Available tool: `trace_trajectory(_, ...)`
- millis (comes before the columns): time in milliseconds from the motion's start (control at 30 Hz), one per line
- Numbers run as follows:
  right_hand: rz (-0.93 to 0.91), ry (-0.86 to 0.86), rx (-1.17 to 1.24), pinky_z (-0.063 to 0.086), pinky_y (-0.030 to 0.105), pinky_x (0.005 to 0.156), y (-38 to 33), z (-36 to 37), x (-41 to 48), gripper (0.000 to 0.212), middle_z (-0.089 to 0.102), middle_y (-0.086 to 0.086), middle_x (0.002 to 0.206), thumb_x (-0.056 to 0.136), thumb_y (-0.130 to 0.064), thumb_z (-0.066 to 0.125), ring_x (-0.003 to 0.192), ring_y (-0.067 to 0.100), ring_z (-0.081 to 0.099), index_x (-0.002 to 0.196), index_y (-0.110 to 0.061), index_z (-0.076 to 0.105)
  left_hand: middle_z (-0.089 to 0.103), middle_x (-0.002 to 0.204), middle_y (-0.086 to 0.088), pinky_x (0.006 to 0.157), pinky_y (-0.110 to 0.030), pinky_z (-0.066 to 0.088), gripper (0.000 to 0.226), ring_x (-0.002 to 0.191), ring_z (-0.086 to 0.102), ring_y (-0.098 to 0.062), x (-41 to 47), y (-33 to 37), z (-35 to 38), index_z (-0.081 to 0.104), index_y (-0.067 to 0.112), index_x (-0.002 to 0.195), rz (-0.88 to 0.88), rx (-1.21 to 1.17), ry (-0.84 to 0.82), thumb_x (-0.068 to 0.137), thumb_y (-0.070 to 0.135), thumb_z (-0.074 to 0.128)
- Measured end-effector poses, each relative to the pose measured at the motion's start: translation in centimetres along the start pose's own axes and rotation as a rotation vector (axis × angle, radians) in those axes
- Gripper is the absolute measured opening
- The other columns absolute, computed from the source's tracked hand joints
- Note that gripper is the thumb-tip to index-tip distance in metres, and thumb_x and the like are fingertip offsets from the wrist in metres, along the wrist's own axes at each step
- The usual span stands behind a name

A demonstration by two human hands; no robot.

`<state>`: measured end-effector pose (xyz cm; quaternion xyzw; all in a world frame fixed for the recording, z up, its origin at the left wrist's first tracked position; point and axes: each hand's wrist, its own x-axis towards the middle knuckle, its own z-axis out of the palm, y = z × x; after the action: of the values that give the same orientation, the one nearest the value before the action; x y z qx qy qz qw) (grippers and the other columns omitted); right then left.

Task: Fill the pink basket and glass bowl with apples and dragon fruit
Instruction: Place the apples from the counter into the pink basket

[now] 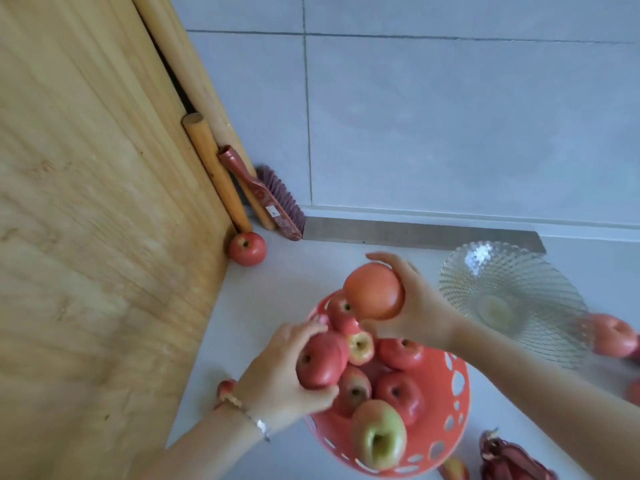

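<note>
Half done approx: basket near full w/ apples, bowl empty beside it. Left hand and right hand fingers each clamped on an apple over basket. Dragon fruit on floor, unplaced.

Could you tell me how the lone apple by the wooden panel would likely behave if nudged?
The apple looks round and smooth, so it would probably roll across the flat pale floor. It rests against the wooden panel, so likely only away from it.

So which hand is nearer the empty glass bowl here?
The right hand. It holds an apple above the pink basket's far edge, just left of the glass bowl. The left hand grips another apple at the basket's opposite side.
</note>
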<state>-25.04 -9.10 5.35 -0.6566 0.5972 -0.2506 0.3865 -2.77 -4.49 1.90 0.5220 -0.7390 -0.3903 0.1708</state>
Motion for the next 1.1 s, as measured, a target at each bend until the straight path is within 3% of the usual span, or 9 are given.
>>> trace_trajectory(167, 0.035, -0.011, -0.036, 0.034, -0.003, 0.076, 3.2, 0.1, -6.6, 0.084, 0.038, -0.021, 0.109, 0.043, -0.030, 0.086, 0.097, -0.015, 0.044, 0.102, -0.063, 0.036, 0.031, 0.129, 0.018, 0.096, -0.012, 0.036, 0.073, 0.117, 0.043, -0.005, -2.7, -0.2, 4.0, 0.035, 0.041, 0.130, 0.018, 0.217, -0.152, 0.064, 0.037, 0.066)
trace_trajectory(300, 0.092, 0.036, -0.050, 0.037, 0.014, 0.081, 5.6, 0.8, -9.5, 0.080, 0.048, -0.008, 0.114, 0.037, -0.048, 0.075, 0.099, 0.006, 0.050, 0.108, -0.054, 0.038, 0.020, 0.142, 0.008, 0.101, -0.019, 0.034, 0.071, 0.122, 0.033, -0.017, -3.0, -0.5, 5.8, 0.030, 0.039, 0.135, 0.042, 0.402, -0.131, 0.072, 0.033, 0.063)
trace_trajectory(433, 0.122, 0.044, -0.067, 0.037, 0.009, 0.077, 7.7, 1.3, -11.1, 0.078, 0.049, -0.009, 0.110, 0.041, -0.040, 0.079, 0.095, 0.000, 0.050, 0.107, -0.053, 0.039, 0.015, 0.144, 0.000, 0.105, -0.027, 0.038, 0.071, 0.132, 0.028, -0.021, -3.2, -0.3, 6.6, 0.027, 0.034, 0.138, 0.041, 0.462, -0.126, 0.076, 0.028, 0.061)
trace_trajectory(533, 0.175, 0.049, -0.220, 0.045, 0.022, 0.080, 8.9, 1.1, -11.6, 0.080, 0.040, -0.006, 0.108, 0.042, -0.039, 0.077, 0.094, 0.014, 0.052, 0.112, -0.050, 0.042, 0.012, 0.147, -0.001, 0.100, -0.032, 0.043, 0.073, 0.131, 0.029, -0.022, -3.3, -0.2, 7.0, 0.019, 0.032, 0.141, -0.002, 0.557, -0.135, 0.079, 0.032, 0.058)
trace_trajectory(733, 0.155, -0.061, -0.724, 0.046, 0.036, 0.083, 8.6, 2.4, -10.5, 0.081, 0.034, 0.008, 0.122, 0.055, -0.040, 0.068, 0.107, 0.030, 0.043, 0.129, -0.040, 0.035, 0.018, 0.145, -0.002, 0.099, -0.032, 0.042, 0.073, 0.120, 0.040, -0.026, -3.4, 0.2, 6.9, 0.026, 0.030, 0.140, -0.022, 0.490, -0.110, 0.076, 0.027, 0.060)
trace_trajectory(833, 0.173, 0.013, -0.904, 0.043, 0.036, 0.084, 8.5, 3.4, -10.0, 0.075, 0.036, 0.012, 0.124, 0.067, -0.035, 0.062, 0.106, 0.031, 0.044, 0.134, -0.035, 0.030, 0.019, 0.144, -0.003, 0.100, -0.030, 0.040, 0.072, 0.120, 0.041, -0.026, -3.5, 0.1, 6.9, 0.028, 0.029, 0.139, -0.013, 0.466, -0.110, 0.075, 0.026, 0.061)
trace_trajectory(967, 0.238, -0.012, -0.963, 0.041, 0.038, 0.085, 8.4, 3.4, -9.6, 0.069, 0.034, 0.014, 0.127, 0.073, -0.028, 0.060, 0.108, 0.033, 0.041, 0.135, -0.029, 0.028, 0.023, 0.142, -0.004, 0.100, -0.029, 0.039, 0.071, 0.118, 0.043, -0.026, -3.5, 0.1, 6.8, 0.032, 0.026, 0.138, 0.007, 0.418, -0.085, 0.073, 0.023, 0.063)
trace_trajectory(1033, 0.269, -0.049, -0.941, 0.037, 0.042, 0.094, 8.1, 3.2, -9.4, 0.074, 0.029, 0.014, 0.132, 0.071, -0.033, 0.064, 0.116, 0.035, 0.036, 0.135, -0.026, 0.027, 0.024, 0.142, -0.003, 0.100, -0.027, 0.038, 0.071, 0.119, 0.042, -0.025, -3.6, 0.1, 6.8, 0.034, 0.027, 0.137, 0.007, 0.394, -0.069, 0.073, 0.022, 0.064)
trace_trajectory(1100, 0.175, -0.029, -0.903, 0.026, 0.050, 0.106, 7.2, 3.2, -9.6, 0.078, 0.028, 0.016, 0.137, 0.069, -0.038, 0.064, 0.127, 0.038, 0.027, 0.136, -0.021, 0.029, 0.025, 0.142, -0.003, 0.098, -0.024, 0.036, 0.071, 0.118, 0.043, -0.024, -3.7, 0.1, 6.8, 0.036, 0.027, 0.136, 0.010, 0.370, -0.053, 0.072, 0.022, 0.065)
